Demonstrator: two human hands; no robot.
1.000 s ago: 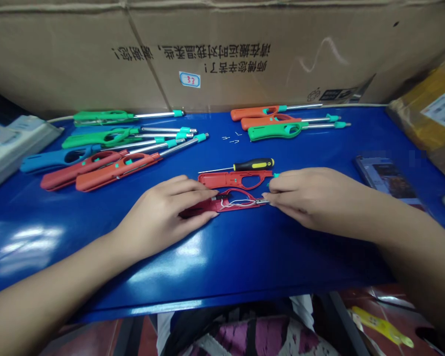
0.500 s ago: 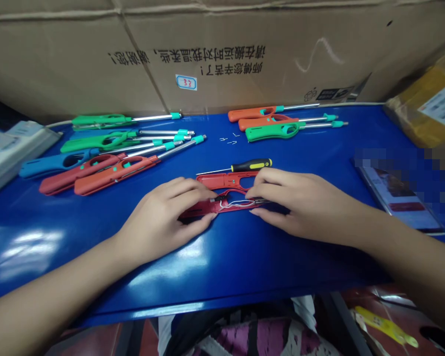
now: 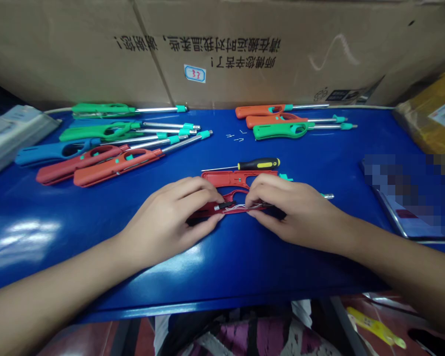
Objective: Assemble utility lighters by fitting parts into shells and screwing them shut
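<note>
An opened red stick lighter shell (image 3: 241, 192) lies on the blue table, with white wires (image 3: 241, 206) and a small black part with a metal end (image 3: 224, 204) inside it. My left hand (image 3: 174, 212) grips its handle end, thumb at the near edge and fingertips by the black part. My right hand (image 3: 292, 207) is closed round the other end, over the wires; its fingertips partly hide what they hold. Just beyond lies the matching red half shell (image 3: 222, 178), loose. Behind that rests a black and yellow screwdriver (image 3: 259, 163).
Several stick lighters in green, blue and red (image 3: 114, 165) lie at the left. Two orange lighters and a green lighter (image 3: 280, 131) are at the back right, beside several tiny screws (image 3: 237, 136). A cardboard box (image 3: 222, 89) stands behind; a phone (image 3: 408, 212) lies at the right.
The view has shifted slightly. My fingers have shifted a little along the shell, and the black part and wires now lie straighter inside it.
</note>
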